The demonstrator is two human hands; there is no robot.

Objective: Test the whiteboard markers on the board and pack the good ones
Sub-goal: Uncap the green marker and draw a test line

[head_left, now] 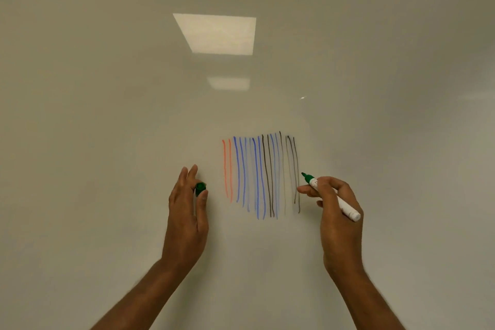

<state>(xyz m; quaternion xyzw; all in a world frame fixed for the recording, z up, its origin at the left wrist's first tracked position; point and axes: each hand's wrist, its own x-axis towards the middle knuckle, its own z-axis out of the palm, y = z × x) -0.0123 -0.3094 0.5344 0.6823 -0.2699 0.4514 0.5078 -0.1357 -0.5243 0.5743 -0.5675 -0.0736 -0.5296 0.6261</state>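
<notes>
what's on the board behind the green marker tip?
Behind the green marker tip on the whiteboard: vertical test lines, orange at left, then blue and black. No green line is visible. The right hand covers the board below the rightmost strokes; left hand pinches the green cap.

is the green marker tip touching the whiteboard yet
Cannot tell. The head view shows the green marker in the right hand with its tip close to the whiteboard beside the black lines, but this angle shows neither contact nor gap.
</notes>
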